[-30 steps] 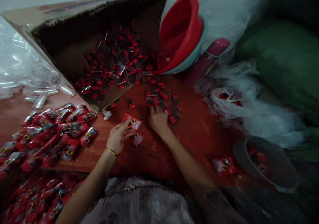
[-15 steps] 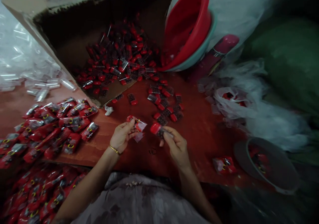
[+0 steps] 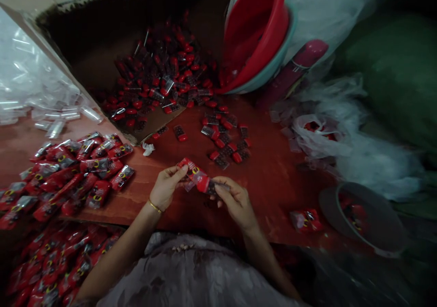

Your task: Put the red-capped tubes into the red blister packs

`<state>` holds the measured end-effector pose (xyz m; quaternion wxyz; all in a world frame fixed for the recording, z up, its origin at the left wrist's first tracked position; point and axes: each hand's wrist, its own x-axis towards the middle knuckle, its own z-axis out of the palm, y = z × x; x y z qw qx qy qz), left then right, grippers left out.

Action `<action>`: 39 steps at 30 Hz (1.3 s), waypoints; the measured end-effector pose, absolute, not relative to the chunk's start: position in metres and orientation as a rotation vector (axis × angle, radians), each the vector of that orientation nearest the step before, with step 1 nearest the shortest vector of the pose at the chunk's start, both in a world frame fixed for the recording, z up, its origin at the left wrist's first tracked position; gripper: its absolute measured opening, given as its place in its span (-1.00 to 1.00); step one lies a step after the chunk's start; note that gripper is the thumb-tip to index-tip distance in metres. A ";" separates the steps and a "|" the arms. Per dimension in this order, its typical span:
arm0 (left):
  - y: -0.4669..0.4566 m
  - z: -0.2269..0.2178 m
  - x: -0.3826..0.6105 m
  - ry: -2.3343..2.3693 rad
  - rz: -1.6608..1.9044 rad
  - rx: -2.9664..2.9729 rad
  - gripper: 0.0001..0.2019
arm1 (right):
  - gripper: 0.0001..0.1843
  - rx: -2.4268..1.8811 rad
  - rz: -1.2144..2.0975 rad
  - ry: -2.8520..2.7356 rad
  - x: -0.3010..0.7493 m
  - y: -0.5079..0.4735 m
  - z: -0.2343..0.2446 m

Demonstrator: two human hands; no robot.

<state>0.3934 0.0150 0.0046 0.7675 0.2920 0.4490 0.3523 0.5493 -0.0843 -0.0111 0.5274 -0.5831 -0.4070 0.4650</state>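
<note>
My left hand (image 3: 166, 186) pinches a red printed plastic sleeve (image 3: 191, 168) with a clear end. My right hand (image 3: 235, 201) grips a small clear container with a red cap (image 3: 203, 183) and dark contents. The red cap meets the clear end of the sleeve; whether it is inside the opening I cannot tell. Several similar red-capped containers (image 3: 227, 139) lie on the red table beyond my hands. Left of my left hand is a heap of filled red packets (image 3: 97, 163).
A cardboard box (image 3: 77, 82) on its side spills red-capped containers. Red (image 3: 254, 38) and teal (image 3: 290, 34) basins lean beside a dark red bottle (image 3: 310, 54). Clear tubes (image 3: 54, 116) lie left. A translucent tub (image 3: 385, 252), loose packets (image 3: 305, 219) and plastic bags (image 3: 375, 161) are right.
My right hand has brought the red-capped container leftward, up against the sleeve. Before, there was a gap between them. My left hand has hardly moved.
</note>
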 end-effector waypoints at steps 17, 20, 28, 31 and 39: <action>-0.010 -0.011 0.418 0.936 0.937 0.593 -0.64 | -0.76 -1.479 0.836 -0.927 0.517 -0.071 -0.025; -0.010 -0.009 0.419 0.930 0.927 0.561 -0.65 | -0.76 -1.464 0.874 -0.970 0.514 -0.069 -0.024; -0.003 -0.010 0.419 0.893 0.880 0.552 -0.64 | -0.81 -1.428 0.864 -0.973 0.506 -0.053 -0.024; 0.001 -0.010 0.412 0.884 0.892 0.532 -0.67 | -0.78 -1.297 1.015 -1.025 0.509 -0.053 -0.026; -0.007 -0.016 0.391 0.903 0.923 0.479 -0.71 | -0.75 -1.394 0.989 -1.101 0.495 -0.035 -0.031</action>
